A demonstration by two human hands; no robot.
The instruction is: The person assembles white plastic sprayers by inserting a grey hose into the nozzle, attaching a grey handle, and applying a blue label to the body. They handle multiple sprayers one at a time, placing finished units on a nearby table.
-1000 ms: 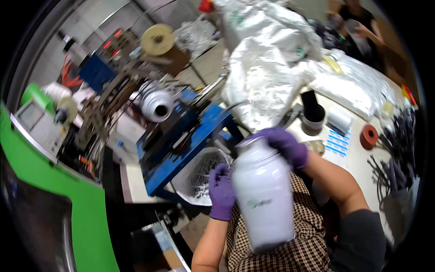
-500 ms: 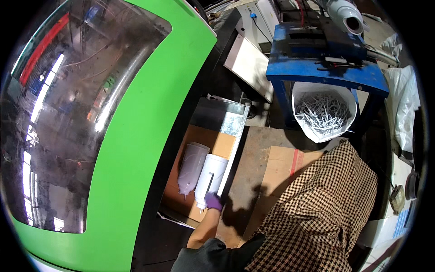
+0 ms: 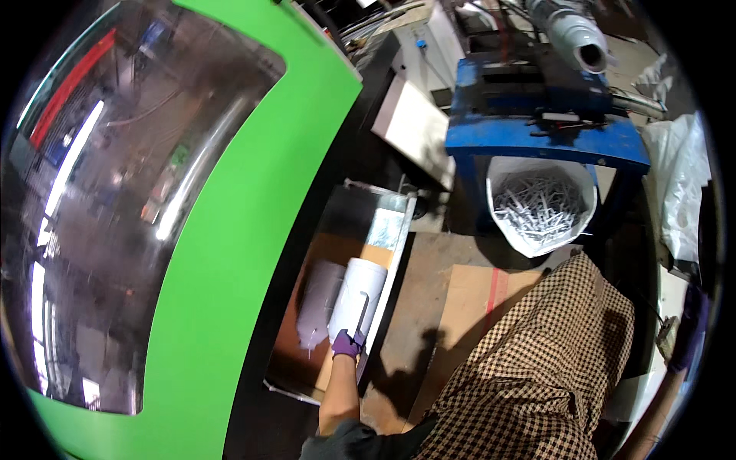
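A white plastic jug (image 3: 360, 297) with a side handle is in my left hand (image 3: 347, 344), which wears a purple glove. The fingers close around the jug's narrow lower end, by the handle. Beside it, in shadow, a second jug (image 3: 320, 303) of the same shape lies in the metal-edged bin (image 3: 392, 276). At the far right edge is my right hand (image 3: 692, 326), also purple-gloved, near a white surface. It is dark and smeared, so its fingers cannot be made out.
The green machine panel (image 3: 207, 253) with its clear window stands at left. A blue table (image 3: 537, 142) sits ahead, with a white bag (image 3: 539, 207) of thin plastic scraps beneath. Cardboard (image 3: 469, 295) covers part of the floor. Checkered cloth (image 3: 537, 360) covers my lap.
My left hand has shifted onto the jug's lower end, and the jug appears raised relative to the other one. My right hand has come into view at the right edge. The view has shifted slightly.
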